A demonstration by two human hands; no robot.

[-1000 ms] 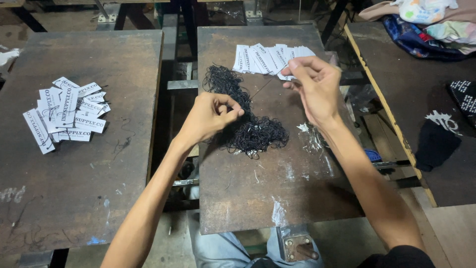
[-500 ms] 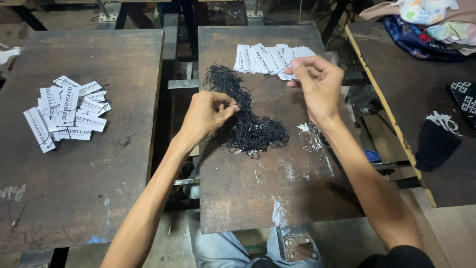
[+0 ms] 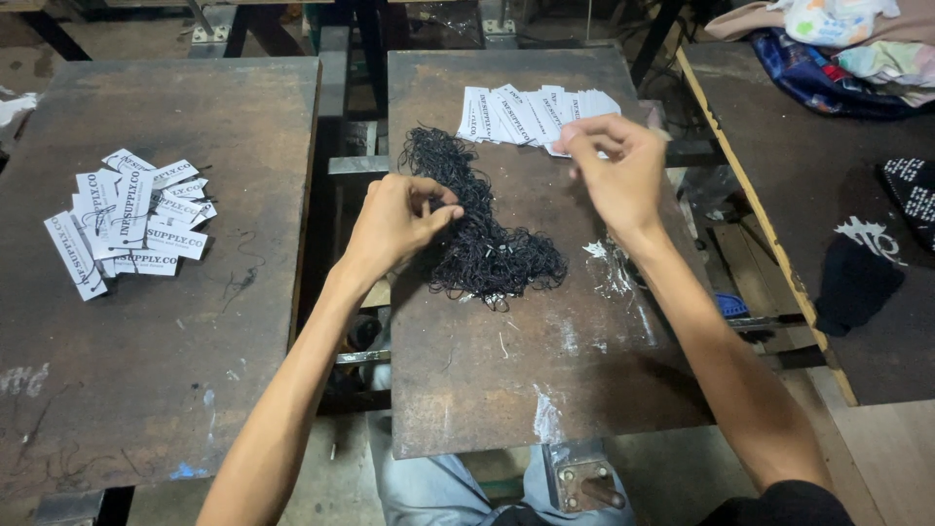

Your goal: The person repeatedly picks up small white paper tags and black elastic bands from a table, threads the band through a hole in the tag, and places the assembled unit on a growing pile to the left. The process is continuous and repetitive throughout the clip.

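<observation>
Little is shifting since before: left hand (image 3: 394, 222) is pinching black strings (image 3: 482, 239), right hand (image 3: 614, 170) is gripping a tag (image 3: 531, 112); I'm judging loops risk snagging, dragging the heap.

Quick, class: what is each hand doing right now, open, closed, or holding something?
Left hand: fingers pinched at the edge of the black string pile.
Right hand: fingers pinched together above the white tags; what it grips cannot be told.
</observation>
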